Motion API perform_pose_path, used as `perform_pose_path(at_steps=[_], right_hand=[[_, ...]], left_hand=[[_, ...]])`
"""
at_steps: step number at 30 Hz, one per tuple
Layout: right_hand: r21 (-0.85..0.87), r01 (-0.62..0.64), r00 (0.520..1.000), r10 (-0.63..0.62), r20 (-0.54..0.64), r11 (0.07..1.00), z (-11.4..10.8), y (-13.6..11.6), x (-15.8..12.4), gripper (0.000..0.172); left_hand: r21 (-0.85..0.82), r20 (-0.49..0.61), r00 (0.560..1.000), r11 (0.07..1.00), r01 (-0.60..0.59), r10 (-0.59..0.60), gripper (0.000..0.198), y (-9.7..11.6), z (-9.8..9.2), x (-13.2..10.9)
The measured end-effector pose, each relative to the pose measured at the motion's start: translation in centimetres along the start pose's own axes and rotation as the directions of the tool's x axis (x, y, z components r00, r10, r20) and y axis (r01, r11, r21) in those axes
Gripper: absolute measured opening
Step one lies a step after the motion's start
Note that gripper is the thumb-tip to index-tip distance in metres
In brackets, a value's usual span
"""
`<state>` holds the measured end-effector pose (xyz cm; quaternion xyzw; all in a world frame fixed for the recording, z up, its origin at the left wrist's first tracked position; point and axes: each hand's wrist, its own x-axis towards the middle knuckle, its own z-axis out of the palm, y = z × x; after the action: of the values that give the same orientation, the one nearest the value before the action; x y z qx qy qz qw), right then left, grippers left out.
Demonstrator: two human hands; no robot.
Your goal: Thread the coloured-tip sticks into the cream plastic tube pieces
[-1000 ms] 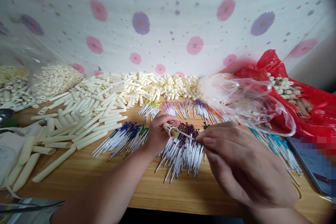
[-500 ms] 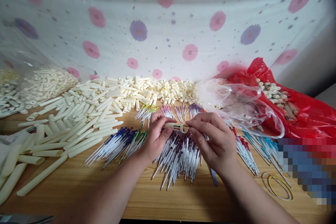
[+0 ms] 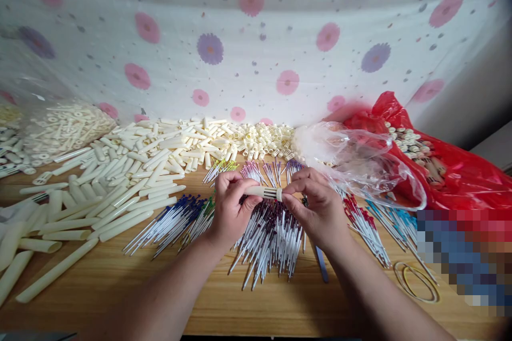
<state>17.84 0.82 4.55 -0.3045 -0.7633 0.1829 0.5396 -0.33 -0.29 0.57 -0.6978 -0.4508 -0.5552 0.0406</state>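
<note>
My left hand (image 3: 230, 208) is closed round a short cream plastic barrel (image 3: 262, 192), held level above the wooden table (image 3: 120, 287). My right hand (image 3: 318, 205) pinches the barrel's right end with thumb and fingertips. Under both hands lies a heap of thin white refills with dark purple tips (image 3: 270, 234). Blue-tipped refills (image 3: 168, 218) lie to the left of it, red-tipped refills (image 3: 366, 224) to the right.
Long cream tubes (image 3: 108, 202) and shorter cream parts (image 3: 168, 144) cover the left and back. Small cream coils (image 3: 266, 138) sit at the back middle. A clear bag (image 3: 360, 162) and a red bag (image 3: 460, 176) lie at right; rubber bands (image 3: 416, 279) near the front right.
My right hand has drawn back from near the camera to the barrel's right end, pushing the thin refill into it. The view has tilted slightly downward.
</note>
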Motion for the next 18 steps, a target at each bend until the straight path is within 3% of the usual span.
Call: perform_pose_path(at_steps=[7, 12, 15, 18], right_hand=[[0.071, -0.068, 0.995, 0.073, -0.062, 0.995, 1.3, 0.2, -0.8, 0.007], [0.125, -0.110, 0.991, 0.119, -0.067, 0.986, 1.7, 0.4, -0.9, 0.006], [0.059, -0.054, 0.995, 0.059, -0.080, 0.997, 1.6, 0.6, -0.7, 0.007], [-0.092, 0.094, 0.992, -0.101, -0.073, 0.991, 1.3, 0.9, -0.5, 0.009]], left_hand=[[0.082, -0.035, 0.999, 0.997, -0.014, 0.016, 0.016, -0.2, -0.1, 0.2], [0.095, -0.049, 0.998, 0.995, -0.022, 0.027, 0.017, 0.0, -0.3, 0.4], [0.085, -0.045, 0.999, 0.996, -0.016, 0.020, 0.018, 0.0, -0.3, 0.5], [0.033, -0.002, 1.000, 0.999, 0.017, -0.017, 0.020, 0.0, -0.3, 0.5]])
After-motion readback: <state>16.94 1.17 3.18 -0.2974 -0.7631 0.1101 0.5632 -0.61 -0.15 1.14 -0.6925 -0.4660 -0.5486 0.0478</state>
